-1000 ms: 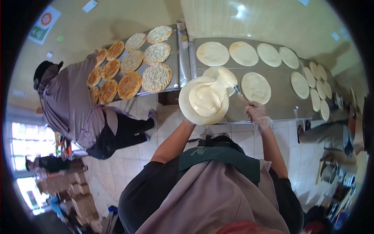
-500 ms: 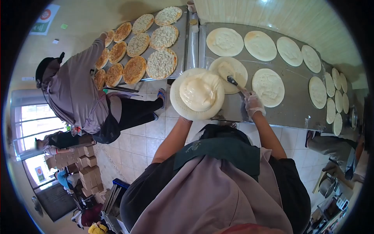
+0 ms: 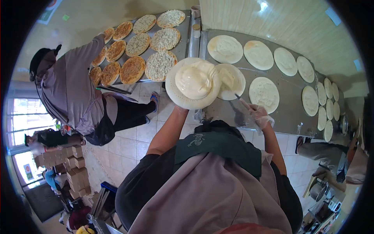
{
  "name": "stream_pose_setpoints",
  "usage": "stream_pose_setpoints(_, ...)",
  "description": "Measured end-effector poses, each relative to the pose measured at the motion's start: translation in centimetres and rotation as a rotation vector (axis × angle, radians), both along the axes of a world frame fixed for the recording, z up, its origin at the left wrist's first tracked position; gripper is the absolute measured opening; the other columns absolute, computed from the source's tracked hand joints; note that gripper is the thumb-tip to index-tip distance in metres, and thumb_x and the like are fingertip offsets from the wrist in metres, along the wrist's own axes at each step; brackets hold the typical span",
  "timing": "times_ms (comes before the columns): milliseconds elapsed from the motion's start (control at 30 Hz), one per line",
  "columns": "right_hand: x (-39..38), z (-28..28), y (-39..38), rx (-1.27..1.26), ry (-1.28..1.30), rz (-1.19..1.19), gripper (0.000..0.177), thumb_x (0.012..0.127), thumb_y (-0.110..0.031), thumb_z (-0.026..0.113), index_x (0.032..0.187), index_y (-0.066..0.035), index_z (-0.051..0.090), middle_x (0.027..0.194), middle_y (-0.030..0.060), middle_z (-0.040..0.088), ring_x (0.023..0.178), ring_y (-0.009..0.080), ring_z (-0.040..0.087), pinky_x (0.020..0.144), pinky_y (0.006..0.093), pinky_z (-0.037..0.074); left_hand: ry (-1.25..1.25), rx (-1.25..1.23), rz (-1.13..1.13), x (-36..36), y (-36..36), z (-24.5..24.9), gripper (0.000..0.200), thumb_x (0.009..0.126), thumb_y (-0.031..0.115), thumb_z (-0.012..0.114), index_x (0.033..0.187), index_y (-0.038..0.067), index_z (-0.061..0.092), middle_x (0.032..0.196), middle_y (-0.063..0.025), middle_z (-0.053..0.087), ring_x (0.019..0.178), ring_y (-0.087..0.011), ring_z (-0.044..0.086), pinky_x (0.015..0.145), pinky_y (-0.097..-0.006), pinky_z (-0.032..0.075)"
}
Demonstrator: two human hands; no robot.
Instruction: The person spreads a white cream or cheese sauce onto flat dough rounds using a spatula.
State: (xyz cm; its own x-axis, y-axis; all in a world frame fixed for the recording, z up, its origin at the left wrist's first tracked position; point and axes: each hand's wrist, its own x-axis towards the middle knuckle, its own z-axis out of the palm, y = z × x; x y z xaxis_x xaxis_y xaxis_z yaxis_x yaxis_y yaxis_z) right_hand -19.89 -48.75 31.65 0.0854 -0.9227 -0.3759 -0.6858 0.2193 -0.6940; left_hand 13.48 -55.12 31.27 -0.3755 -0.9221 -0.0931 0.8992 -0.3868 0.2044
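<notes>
My left hand [image 3: 180, 110] supports a wide-rimmed cream-coloured bowl [image 3: 175, 99] from below, its fingers hidden under the rim. A glossy mound of pale cream [image 3: 193, 80] fills the bowl. In a clear plastic glove, my right hand [image 3: 260, 114] grips a spatula [image 3: 244, 103] by its brownish handle. The spatula's head blends into the cream and is hard to make out; it lies over a flat dough round [image 3: 237, 80] beside the bowl. The bowl's rim overlaps that round in view. To the right lies another pale dough round [image 3: 264, 95].
Several more dough rounds [image 3: 224, 49] lie on the metal table [image 3: 290, 93]. A second table on the left holds topped rounds [image 3: 161, 65]. A co-worker [image 3: 74, 85] stands there, reaching over it. Stacked cardboard boxes [image 3: 80, 177] are at lower left.
My right hand and the spatula have shifted slightly down, and the tool's dark neck now sits near the round's lower edge. The bowl has moved slightly up and left in view.
</notes>
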Motion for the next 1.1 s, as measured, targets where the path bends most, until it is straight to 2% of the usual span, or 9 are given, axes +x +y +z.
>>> stream_pose_setpoints(200, 1.1, 7.5, -2.1, -0.134, -0.375, -0.121, 0.040, 0.084, -0.017, 0.057, 0.120, -0.001, 0.055, 0.078, -0.0019, 0.054, 0.069, 0.0065, 0.046, 0.065, 0.0212, 0.041, 0.055, -0.001, 0.046, -2.0, -0.6, 1.3, 0.054, 0.094, 0.043, 0.039, 0.136, 0.010, 0.035, 0.136, -0.0135, 0.043, 0.119, -0.0289, 0.048, 0.099, -0.0462, 0.042)
stream_pose_setpoints(267, 2.2, 9.3, -3.1, -0.166, -0.244, -0.043, 0.039, 0.086, -0.015, 0.055, 0.122, 0.000, 0.054, 0.090, 0.0042, 0.061, 0.076, 0.0119, 0.054, 0.070, 0.0254, 0.045, 0.089, 0.007, 0.039, -2.5, -0.8, 1.5, 0.054, 0.094, 0.043, 0.039, 0.136, 0.010, 0.035, 0.136, -0.0135, 0.043, 0.119, -0.0289, 0.048, 0.099, -0.0463, 0.042)
stream_pose_setpoints(333, 2.8, 7.4, -4.3, -0.608, -0.078, 0.109, 0.039, 0.087, -0.015, 0.054, 0.124, -0.002, 0.052, 0.102, 0.0135, 0.063, 0.085, 0.0217, 0.060, 0.076, 0.0322, 0.047, 0.122, 0.014, 0.038, -3.2, -0.7, 1.8, 0.054, 0.094, 0.043, 0.039, 0.136, 0.010, 0.035, 0.136, -0.0135, 0.043, 0.119, -0.0289, 0.048, 0.099, -0.0463, 0.042)
stream_pose_setpoints(400, 3.7, 7.1, -4.2, -0.530, -0.009, 0.084, 0.040, 0.088, -0.015, 0.053, 0.127, -0.006, 0.051, 0.114, 0.0186, 0.060, 0.096, 0.0286, 0.060, 0.081, 0.0365, 0.047, 0.143, 0.012, 0.050, -3.8, -1.4, 2.2, 0.054, 0.094, 0.044, 0.039, 0.136, 0.010, 0.035, 0.136, -0.0134, 0.043, 0.119, -0.0289, 0.048, 0.099, -0.0464, 0.042)
stream_pose_setpoints(533, 4.2, 5.5, -3.5, -0.397, -0.091, 0.053, 0.041, 0.088, -0.008, 0.051, 0.128, -0.004, 0.051, 0.111, 0.0109, 0.062, 0.093, 0.0161, 0.058, 0.082, 0.0280, 0.045, 0.139, 0.064, 0.137, -5.3, -2.9, 2.3, 0.056, 0.092, 0.047, 0.040, 0.135, 0.012, 0.037, 0.135, -0.0127, 0.044, 0.120, -0.0292, 0.048, 0.099, -0.0481, 0.042)
stream_pose_setpoints(667, 4.5, 4.6, -2.9, -0.306, -0.338, 0.012, 0.039, 0.087, -0.010, 0.054, 0.126, -0.005, 0.054, 0.085, 0.0035, 0.064, 0.065, 0.0082, 0.053, 0.061, 0.0215, 0.046, 0.166, 0.027, 0.127, -6.0, -3.7, 2.5, 0.054, 0.092, 0.048, 0.039, 0.134, 0.014, 0.039, 0.134, -0.0109, 0.045, 0.119, -0.0291, 0.048, 0.099, -0.0485, 0.041)
stream_pose_setpoints(733, 4.8, 5.0, -2.8, 0.152, -0.475, -0.181, 0.041, 0.087, -0.012, 0.054, 0.128, -0.010, 0.053, 0.075, 0.0043, 0.060, 0.055, 0.0090, 0.052, 0.050, 0.0211, 0.043, 0.159, 0.042, 0.124, -6.3, -3.9, 1.6, 0.053, 0.092, 0.047, 0.040, 0.134, 0.015, 0.040, 0.134, -0.0103, 0.046, 0.119, -0.0289, 0.048, 0.099, -0.0486, 0.041)
stream_pose_setpoints(833, 4.8, 6.7, -3.0, 0.421, -0.755, -0.321, 0.044, 0.086, -0.016, 0.057, 0.128, -0.009, 0.051, 0.065, 0.0007, 0.053, 0.045, 0.0045, 0.041, 0.039, 0.0177, 0.031, 0.207, 0.019, 0.069, -6.4, -3.9, 1.0, 0.053, 0.092, 0.046, 0.040, 0.135, 0.014, 0.039, 0.134, -0.0108, 0.046, 0.120, -0.0296, 0.048, 0.100, -0.0482, 0.041)
stream_pose_setpoints(1100, 3.4, 8.2, -5.4, 0.538, -0.971, -0.271, 0.051, 0.085, -0.019, 0.053, 0.132, -0.004, 0.041, 0.065, 0.0010, 0.047, 0.038, 0.0050, 0.032, 0.034, 0.0169, 0.028, 0.216, 0.053, 0.088, -6.5, -4.9, -0.4, 0.051, 0.093, 0.043, 0.040, 0.134, 0.013, 0.040, 0.135, -0.0111, 0.046, 0.120, -0.0285, 0.048, 0.099, -0.0477, 0.041)
